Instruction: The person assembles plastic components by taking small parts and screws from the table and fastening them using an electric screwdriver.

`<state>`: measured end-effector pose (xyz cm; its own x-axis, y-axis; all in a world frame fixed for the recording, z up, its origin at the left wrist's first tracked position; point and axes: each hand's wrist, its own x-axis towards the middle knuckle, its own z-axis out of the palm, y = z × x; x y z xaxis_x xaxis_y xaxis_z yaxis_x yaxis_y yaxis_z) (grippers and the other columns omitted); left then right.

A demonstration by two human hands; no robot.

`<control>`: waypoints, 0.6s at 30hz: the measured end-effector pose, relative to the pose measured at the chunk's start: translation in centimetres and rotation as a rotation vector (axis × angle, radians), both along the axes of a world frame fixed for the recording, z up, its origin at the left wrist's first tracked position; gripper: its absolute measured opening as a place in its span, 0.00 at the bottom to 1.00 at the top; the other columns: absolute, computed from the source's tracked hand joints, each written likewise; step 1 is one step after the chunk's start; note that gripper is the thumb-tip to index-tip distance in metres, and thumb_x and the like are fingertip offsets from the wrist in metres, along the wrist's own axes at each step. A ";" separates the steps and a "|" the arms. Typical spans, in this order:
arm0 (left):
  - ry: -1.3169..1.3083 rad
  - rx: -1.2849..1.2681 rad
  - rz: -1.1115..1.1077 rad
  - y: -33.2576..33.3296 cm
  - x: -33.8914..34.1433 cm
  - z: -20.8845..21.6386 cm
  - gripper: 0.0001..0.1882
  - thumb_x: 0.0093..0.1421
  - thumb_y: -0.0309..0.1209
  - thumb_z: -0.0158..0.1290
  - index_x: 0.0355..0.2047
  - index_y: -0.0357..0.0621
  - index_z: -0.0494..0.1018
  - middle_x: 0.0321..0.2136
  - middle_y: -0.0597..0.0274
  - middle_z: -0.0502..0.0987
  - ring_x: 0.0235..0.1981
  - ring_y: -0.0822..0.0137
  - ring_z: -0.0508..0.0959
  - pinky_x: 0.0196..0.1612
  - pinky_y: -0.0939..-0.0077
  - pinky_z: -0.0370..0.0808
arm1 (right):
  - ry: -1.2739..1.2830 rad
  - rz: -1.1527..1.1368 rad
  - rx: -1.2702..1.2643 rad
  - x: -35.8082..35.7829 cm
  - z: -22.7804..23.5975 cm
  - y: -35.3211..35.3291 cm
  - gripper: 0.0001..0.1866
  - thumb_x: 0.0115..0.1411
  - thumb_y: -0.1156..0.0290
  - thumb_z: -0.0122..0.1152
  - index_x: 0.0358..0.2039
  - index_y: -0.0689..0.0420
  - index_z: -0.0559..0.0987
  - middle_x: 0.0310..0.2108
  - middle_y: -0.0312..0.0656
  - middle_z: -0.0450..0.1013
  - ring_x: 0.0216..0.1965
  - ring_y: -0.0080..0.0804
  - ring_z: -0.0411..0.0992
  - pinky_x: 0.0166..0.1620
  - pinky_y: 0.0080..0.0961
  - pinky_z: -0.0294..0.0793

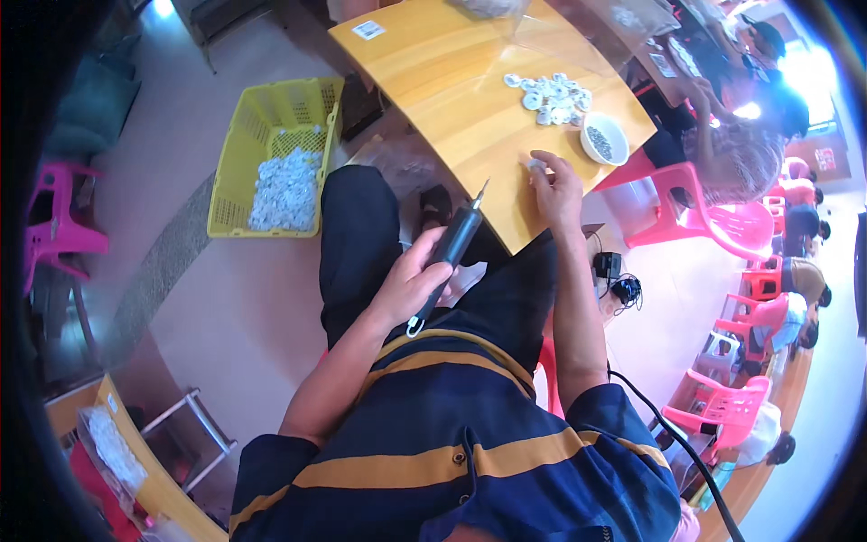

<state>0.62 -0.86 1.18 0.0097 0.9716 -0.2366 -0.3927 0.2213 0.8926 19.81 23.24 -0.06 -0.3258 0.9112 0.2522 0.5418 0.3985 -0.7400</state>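
Observation:
My left hand (414,282) is wrapped round a black electric screwdriver (459,237), held over my lap with its bit pointing up and away from me. At the near right of the wooden table (452,99), my right hand (557,190) pinches a small white part (535,165), partly hidden by the fingers. Beyond that hand lies a pile of round white plastic parts (555,98). Just right of it stands a white bowl (621,155) holding many small metal screws (600,142).
A yellow plastic crate (221,194) with a heap of white parts (287,190) stands on the floor at left. Pink chairs (695,217) and seated people are to the right. Black adapters with cables (610,265) lie beside my right forearm. A clear plastic bag lies on the table's far end.

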 end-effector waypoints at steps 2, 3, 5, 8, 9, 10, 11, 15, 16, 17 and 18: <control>0.014 -0.002 -0.009 0.1 0.3 -0.2 0.27 0.64 0.23 0.47 0.65 0.41 0.61 0.37 0.61 0.75 0.30 0.73 0.77 0.35 0.76 0.78 | -0.008 0.035 0.009 0.5 -0.1 0.3 0.13 0.63 0.71 0.64 0.47 0.58 0.83 0.40 0.50 0.79 0.33 0.37 0.80 0.40 0.30 0.79; 0.027 -0.014 0.001 0.1 0.3 -0.2 0.27 0.64 0.23 0.47 0.65 0.41 0.61 0.37 0.61 0.76 0.30 0.73 0.77 0.35 0.76 0.78 | 0.010 0.060 -0.023 0.2 0.2 0.1 0.13 0.63 0.70 0.64 0.47 0.58 0.83 0.41 0.50 0.79 0.33 0.36 0.80 0.40 0.29 0.78; 0.013 -0.016 0.007 0.2 0.3 -0.1 0.27 0.64 0.23 0.47 0.65 0.40 0.60 0.37 0.61 0.76 0.30 0.73 0.77 0.34 0.76 0.77 | 0.141 0.045 -0.221 -0.6 0.3 -0.6 0.13 0.63 0.70 0.64 0.47 0.58 0.82 0.41 0.49 0.79 0.34 0.35 0.79 0.41 0.28 0.78; 0.036 -0.008 0.012 0.4 0.4 0.5 0.28 0.64 0.23 0.46 0.65 0.38 0.60 0.36 0.61 0.76 0.30 0.72 0.77 0.34 0.76 0.77 | 0.156 0.064 -0.113 -1.1 0.5 -0.9 0.11 0.63 0.71 0.63 0.46 0.56 0.83 0.42 0.48 0.78 0.37 0.38 0.80 0.41 0.32 0.79; 0.049 -0.009 0.017 0.4 0.2 0.3 0.28 0.64 0.23 0.46 0.65 0.37 0.60 0.36 0.61 0.76 0.30 0.72 0.78 0.34 0.75 0.77 | 0.013 0.063 0.077 -1.4 1.0 -1.2 0.10 0.63 0.71 0.63 0.45 0.55 0.83 0.42 0.48 0.78 0.37 0.42 0.80 0.42 0.34 0.79; 0.051 -0.008 0.016 0.4 0.1 0.3 0.28 0.64 0.23 0.46 0.65 0.37 0.60 0.36 0.61 0.76 0.30 0.72 0.78 0.34 0.75 0.77 | -0.130 0.061 0.267 -1.8 1.5 -1.4 0.10 0.63 0.72 0.62 0.45 0.55 0.83 0.43 0.48 0.77 0.38 0.45 0.80 0.42 0.36 0.80; 0.055 -0.012 0.017 0.4 0.1 0.2 0.28 0.64 0.23 0.46 0.65 0.37 0.59 0.36 0.61 0.76 0.30 0.72 0.77 0.34 0.75 0.77 | -0.128 0.059 0.268 -2.1 2.0 -1.7 0.10 0.63 0.72 0.62 0.45 0.55 0.83 0.43 0.48 0.77 0.38 0.45 0.80 0.42 0.36 0.80; 0.070 0.001 0.001 0.2 -0.1 -0.3 0.28 0.64 0.23 0.46 0.65 0.38 0.60 0.37 0.61 0.76 0.30 0.73 0.77 0.35 0.76 0.77 | -0.211 -0.039 0.245 -2.5 4.5 -2.8 0.12 0.63 0.72 0.62 0.47 0.54 0.82 0.43 0.49 0.77 0.39 0.45 0.79 0.42 0.36 0.79; 0.072 0.004 0.004 0.1 -0.1 -0.3 0.28 0.64 0.23 0.46 0.65 0.38 0.60 0.37 0.61 0.76 0.30 0.73 0.77 0.35 0.76 0.77 | -0.137 -0.007 0.214 -2.6 5.2 -3.1 0.14 0.64 0.72 0.62 0.50 0.54 0.81 0.42 0.49 0.77 0.39 0.41 0.79 0.42 0.32 0.78; 0.092 0.015 0.008 0.1 -0.1 -0.3 0.27 0.64 0.25 0.48 0.65 0.39 0.61 0.36 0.62 0.76 0.30 0.73 0.76 0.35 0.76 0.77 | -0.134 -0.005 0.218 -2.7 5.9 -3.3 0.14 0.64 0.72 0.62 0.50 0.54 0.81 0.42 0.49 0.77 0.39 0.41 0.79 0.42 0.32 0.78; 0.110 0.024 0.010 0.0 0.0 -0.3 0.27 0.64 0.27 0.50 0.64 0.41 0.63 0.35 0.63 0.75 0.30 0.74 0.76 0.36 0.76 0.77 | -0.102 0.135 0.113 -2.8 6.6 -3.5 0.14 0.64 0.72 0.63 0.50 0.56 0.81 0.42 0.48 0.78 0.37 0.39 0.79 0.41 0.31 0.78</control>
<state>0.62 -0.82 0.92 -0.0249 0.9770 -0.2119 -0.2938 0.1955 0.9357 17.03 19.70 6.50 -0.4717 0.8255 0.3099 0.5476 0.5497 -0.6309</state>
